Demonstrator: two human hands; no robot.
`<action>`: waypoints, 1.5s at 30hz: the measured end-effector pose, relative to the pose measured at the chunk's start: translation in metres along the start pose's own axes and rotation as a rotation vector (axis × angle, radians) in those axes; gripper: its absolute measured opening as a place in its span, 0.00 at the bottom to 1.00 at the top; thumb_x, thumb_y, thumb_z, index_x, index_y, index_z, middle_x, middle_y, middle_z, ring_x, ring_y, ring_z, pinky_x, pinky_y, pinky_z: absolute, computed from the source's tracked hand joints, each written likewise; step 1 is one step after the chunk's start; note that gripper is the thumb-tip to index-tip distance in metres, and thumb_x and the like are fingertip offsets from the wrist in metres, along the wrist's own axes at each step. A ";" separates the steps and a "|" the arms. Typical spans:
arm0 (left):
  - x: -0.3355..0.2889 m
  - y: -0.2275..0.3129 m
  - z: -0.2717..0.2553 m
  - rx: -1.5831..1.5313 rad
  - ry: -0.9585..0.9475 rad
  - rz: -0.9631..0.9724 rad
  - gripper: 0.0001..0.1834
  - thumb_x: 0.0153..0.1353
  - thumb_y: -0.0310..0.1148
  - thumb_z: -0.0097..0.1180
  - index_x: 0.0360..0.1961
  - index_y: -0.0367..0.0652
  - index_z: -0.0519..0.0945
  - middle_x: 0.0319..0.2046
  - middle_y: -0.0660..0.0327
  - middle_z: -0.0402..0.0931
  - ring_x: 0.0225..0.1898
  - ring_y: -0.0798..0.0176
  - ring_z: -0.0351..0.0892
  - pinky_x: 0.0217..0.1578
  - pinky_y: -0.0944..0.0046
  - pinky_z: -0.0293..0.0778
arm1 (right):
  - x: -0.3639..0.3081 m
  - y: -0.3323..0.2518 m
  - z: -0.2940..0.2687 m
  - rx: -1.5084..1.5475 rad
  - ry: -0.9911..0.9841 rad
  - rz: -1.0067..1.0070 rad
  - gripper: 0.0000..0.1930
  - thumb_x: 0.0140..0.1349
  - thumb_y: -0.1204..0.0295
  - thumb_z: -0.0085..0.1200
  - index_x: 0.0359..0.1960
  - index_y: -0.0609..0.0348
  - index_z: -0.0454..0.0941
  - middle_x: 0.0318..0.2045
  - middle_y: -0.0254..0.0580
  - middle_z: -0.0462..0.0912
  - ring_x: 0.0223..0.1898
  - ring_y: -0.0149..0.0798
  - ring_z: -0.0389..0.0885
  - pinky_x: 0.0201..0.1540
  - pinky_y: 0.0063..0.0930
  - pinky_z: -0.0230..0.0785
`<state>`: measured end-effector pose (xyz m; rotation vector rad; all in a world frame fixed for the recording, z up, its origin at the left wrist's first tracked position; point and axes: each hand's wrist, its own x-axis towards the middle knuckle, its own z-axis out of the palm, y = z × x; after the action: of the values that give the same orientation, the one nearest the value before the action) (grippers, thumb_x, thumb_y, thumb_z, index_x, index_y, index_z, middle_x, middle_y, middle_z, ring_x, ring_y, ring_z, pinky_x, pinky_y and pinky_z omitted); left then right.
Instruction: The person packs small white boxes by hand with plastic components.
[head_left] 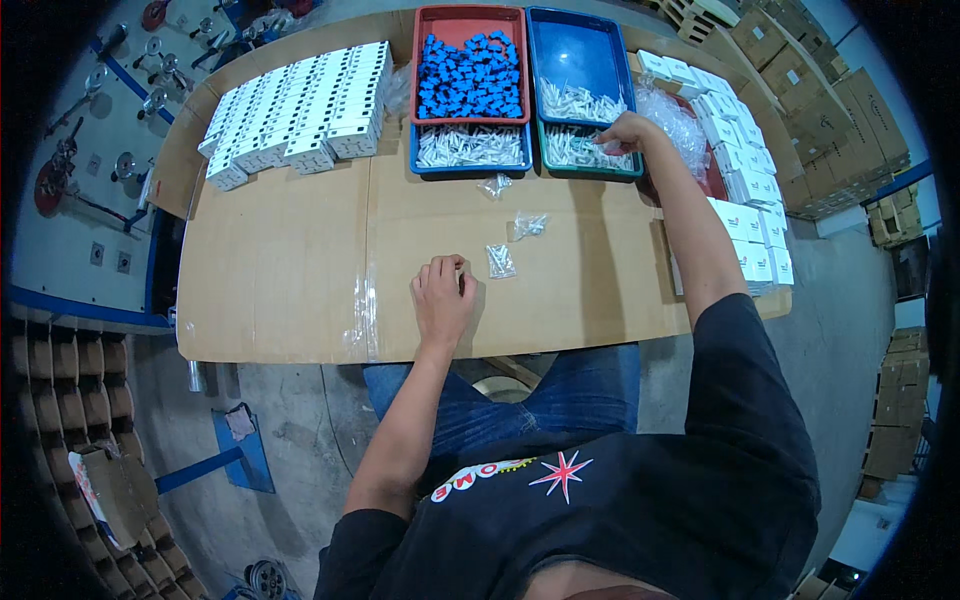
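My right hand (628,134) reaches to the right end of the green tray (592,172), its fingers pinched together above small pale parts. What lies between the fingertips is too small to make out. My left hand (443,300) rests on the cardboard tabletop, fingers loosely curled and thumb apart, with nothing visible in it. Just right of it lies a small clear bag (500,261) of pale pieces. Beyond it are a second filled bag (527,226) and another clear bag (494,187) near the trays.
A red tray (420,60) holds blue pieces. One blue tray (582,50) and another blue tray (472,173) contain whitish parts. White boxes (300,105) stand in rows at far left; more white boxes (745,185) and bubble wrap (672,125) lie right. Raised cardboard edges border the table's back.
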<state>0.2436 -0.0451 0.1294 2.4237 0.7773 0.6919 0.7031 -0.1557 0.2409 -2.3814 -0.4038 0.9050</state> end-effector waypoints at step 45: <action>0.000 -0.001 0.006 0.035 0.021 0.040 0.12 0.58 0.32 0.60 0.43 0.45 0.80 0.42 0.62 0.79 0.47 0.57 0.77 0.52 0.55 0.67 | 0.056 0.127 -0.150 -0.223 1.070 -0.312 0.27 0.58 0.57 0.62 0.58 0.56 0.81 0.50 0.57 0.86 0.50 0.57 0.85 0.56 0.42 0.76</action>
<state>0.2464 -0.0467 0.1247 2.4733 0.7576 0.7261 0.8557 -0.2904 0.2297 -2.4992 -0.4130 -0.6001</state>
